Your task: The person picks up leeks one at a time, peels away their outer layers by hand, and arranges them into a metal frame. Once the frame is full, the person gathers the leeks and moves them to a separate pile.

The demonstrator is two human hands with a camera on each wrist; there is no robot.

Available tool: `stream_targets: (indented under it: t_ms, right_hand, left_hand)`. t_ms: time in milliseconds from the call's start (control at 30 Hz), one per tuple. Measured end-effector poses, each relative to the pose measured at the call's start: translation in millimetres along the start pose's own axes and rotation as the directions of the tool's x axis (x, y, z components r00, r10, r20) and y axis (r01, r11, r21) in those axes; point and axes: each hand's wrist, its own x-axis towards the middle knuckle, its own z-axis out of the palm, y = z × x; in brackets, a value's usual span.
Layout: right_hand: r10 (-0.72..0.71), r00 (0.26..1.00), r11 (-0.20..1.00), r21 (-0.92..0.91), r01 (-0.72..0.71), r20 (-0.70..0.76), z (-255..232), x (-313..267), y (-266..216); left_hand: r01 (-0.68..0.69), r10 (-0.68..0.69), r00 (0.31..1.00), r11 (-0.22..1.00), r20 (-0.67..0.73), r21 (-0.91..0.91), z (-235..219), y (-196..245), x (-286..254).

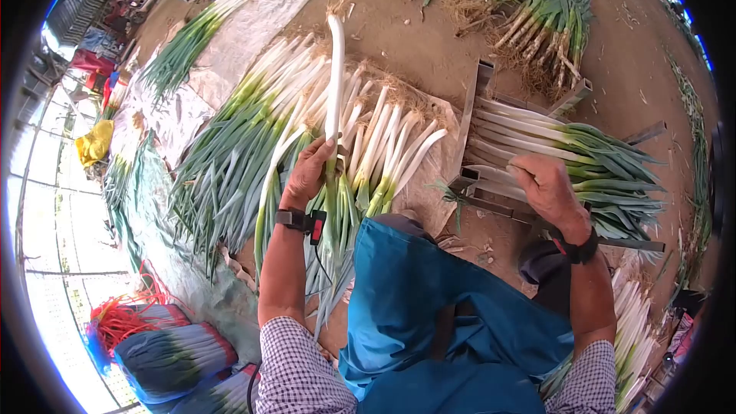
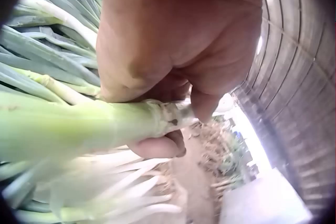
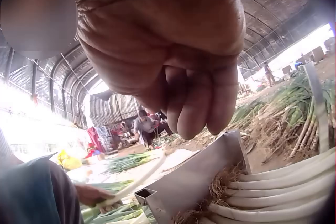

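My left hand (image 1: 308,171) grips one long green onion (image 1: 335,80), its thick white stalk and roots standing up above the fist. In the left wrist view, thumb and fingers wrap round its pale green shank (image 2: 115,124). My right hand (image 1: 546,186) hovers by the metal rack (image 1: 466,134), over the white stalks of the green onions (image 1: 529,134) lying in it. Its fingers (image 3: 194,106) hang loosely curled with nothing visible in them. A broad pile of green onions (image 1: 230,126) lies beyond my left hand, roots pointing away.
Rooty, untrimmed bunches (image 1: 544,27) lie on the soil at the back right. Packed bundles (image 1: 176,356) and red ties (image 1: 142,318) sit at lower left. More stalks (image 1: 632,330) lie beside my right forearm. Another person (image 3: 144,127) is in the background.
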Motion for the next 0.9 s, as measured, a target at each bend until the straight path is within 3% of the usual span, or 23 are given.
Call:
stream_targets:
  t_ms: [33, 100, 133, 167, 200, 233, 267, 300, 333, 367, 400, 433, 467, 500, 533, 600, 633, 700, 733, 767, 800, 833, 900]
  right_hand:
    - [-0.003, 1.000, 0.999, 0.051, 0.002, 0.011, 3, 3, -6]
    - [-0.004, 1.000, 0.989, 0.146, 0.001, 0.017, 9, 7, -21]
    - [0.004, 1.000, 0.975, 0.222, -0.006, 0.012, 13, 7, -28]
    - [0.010, 1.000, 0.954, 0.298, -0.012, 0.009, 17, 12, -35]
    - [-0.040, 0.999, 0.931, 0.361, 0.051, -0.036, 24, 16, -41]
    - [-0.064, 0.995, 0.905, 0.416, 0.088, -0.073, 25, 16, -47]
    - [-0.031, 0.999, 0.886, 0.463, 0.017, 0.023, 20, 18, -56]
    - [0.000, 0.999, 0.841, 0.541, 0.024, -0.044, 17, 17, -66]
    - [0.044, 0.994, 0.788, 0.615, 0.029, -0.103, 17, 18, -78]
    - [0.097, 0.983, 0.729, 0.683, 0.037, -0.157, 14, 18, -86]
    - [0.160, 0.975, 0.673, 0.739, 0.005, -0.153, 3, 18, -92]
    - [0.273, 0.941, 0.536, 0.844, 0.022, -0.198, -5, 14, -91]
    - [0.390, 0.886, 0.511, 0.859, 0.017, -0.250, -19, 6, -97]
    - [0.430, 0.829, 0.519, 0.849, 0.099, -0.359, -28, 0, -84]
    - [0.336, 0.812, 0.595, 0.776, 0.210, -0.477, -35, -11, -46]
    - [0.445, 0.765, 0.362, 0.875, 0.321, -0.464, -81, -32, -56]
    - [0.395, 0.736, 0.472, 0.809, 0.351, -0.550, -111, -42, -63]
    - [0.344, 0.604, 0.671, 0.638, 0.378, -0.719, -175, -73, -41]
    - [0.225, 0.547, 0.850, 0.437, 0.294, -0.806, -213, -94, -22]
    - [0.301, 0.472, 0.847, 0.460, 0.267, -0.829, -260, -114, -8]
    - [0.274, 0.374, 0.904, 0.369, 0.214, -0.886, -301, -136, -1]
    - [0.252, 0.301, 0.964, 0.266, 0.005, -0.920, -336, -152, -6]
    - [0.136, 0.304, 0.988, 0.106, -0.113, -0.943, -400, -179, 0]
  left_hand:
    - [-0.084, 0.084, 0.996, 0.996, 0.014, 0.003, 11, 14, -10]
    - [-0.243, 0.261, 0.964, 0.943, -0.053, 0.228, 36, 40, -26]
    - [-0.234, 0.272, 0.956, 0.932, -0.109, 0.277, 59, 64, -41]
    - [-0.393, 0.435, 0.898, 0.860, -0.064, 0.325, 67, 65, -37]
    - [-0.542, 0.603, 0.797, 0.745, -0.045, 0.389, 92, 79, -48]
    - [-0.495, 0.642, 0.763, 0.656, -0.075, 0.570, 118, 91, -60]
    - [-0.548, 0.760, 0.647, 0.408, 0.061, 0.730, 139, 103, -69]
    - [-0.536, 0.817, 0.558, 0.219, 0.147, 0.815, 163, 111, -78]
    - [-0.584, 0.873, 0.406, 0.020, 0.271, 0.811, 184, 116, -81]
    - [-0.587, 0.838, 0.357, -0.141, 0.412, 0.797, 206, 125, -93]
    - [-0.577, 0.823, 0.260, -0.286, 0.504, 0.765, 226, 128, -96]
    - [-0.570, 0.790, 0.164, -0.412, 0.590, 0.711, 247, 126, -99]
    - [-0.571, 0.778, 0.134, -0.446, 0.614, 0.690, 270, 126, -104]
    - [-0.598, 0.766, 0.106, -0.460, 0.634, 0.656, 294, 124, -108]
    - [-0.647, 0.753, 0.081, -0.459, 0.653, 0.609, 318, 121, -107]
    - [-0.739, 0.754, -0.020, -0.453, 0.656, 0.499, 358, 117, -106]
    - [-0.775, 0.765, -0.094, -0.458, 0.638, 0.435, 375, 117, -104]
    - [-0.811, 0.802, -0.111, -0.414, 0.587, 0.413, 391, 108, -108]
    - [-0.820, 0.817, -0.108, -0.395, 0.566, 0.414, 393, 103, -109]
    - [-0.849, 0.822, -0.033, -0.324, 0.569, 0.418, 390, 95, -104]
    - [-0.869, 0.818, 0.046, -0.251, 0.574, 0.426, 385, 83, -94]
    - [-0.880, 0.807, 0.122, -0.181, 0.578, 0.439, 380, 68, -84]
    - [-0.812, 0.636, 0.489, 0.082, 0.597, 0.578, 370, 21, -63]
